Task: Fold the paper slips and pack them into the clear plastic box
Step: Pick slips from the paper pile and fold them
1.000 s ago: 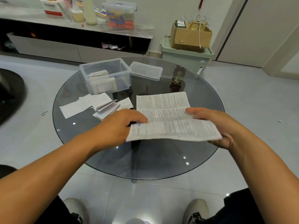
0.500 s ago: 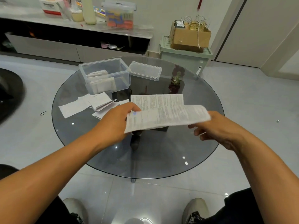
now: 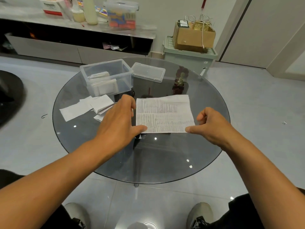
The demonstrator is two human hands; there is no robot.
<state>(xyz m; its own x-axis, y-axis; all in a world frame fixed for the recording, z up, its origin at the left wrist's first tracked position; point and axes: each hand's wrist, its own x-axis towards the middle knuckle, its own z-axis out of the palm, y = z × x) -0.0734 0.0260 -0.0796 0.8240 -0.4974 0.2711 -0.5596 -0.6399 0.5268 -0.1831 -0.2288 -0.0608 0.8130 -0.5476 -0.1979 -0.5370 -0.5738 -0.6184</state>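
Note:
A printed paper slip (image 3: pixel 165 113), folded in half, lies flat on the round glass table (image 3: pixel 148 162). My left hand (image 3: pixel 118 119) arches over its left edge, thumb pressing the near left corner and fingertips touching the far left edge. At the slip's right side is my right hand (image 3: pixel 212 124), its straight thumb on the near right corner and its fingers curled beside the edge, holding nothing. The clear plastic box (image 3: pixel 107 76) stands open at the back left with folded slips inside. Its lid (image 3: pixel 148 71) lies to the right of it.
Several loose and folded white slips (image 3: pixel 89 106) lie on the glass left of my left hand. A small dark ornament (image 3: pixel 179 83) stands behind the slip. Beyond the table are a low cabinet (image 3: pixel 66 43) and a green bin (image 3: pixel 189 57) with a cardboard box on it.
The near half of the slip was lifted and folded over onto the far half. The slip now lies flat on the glass, and both hands have come down onto its near corners.

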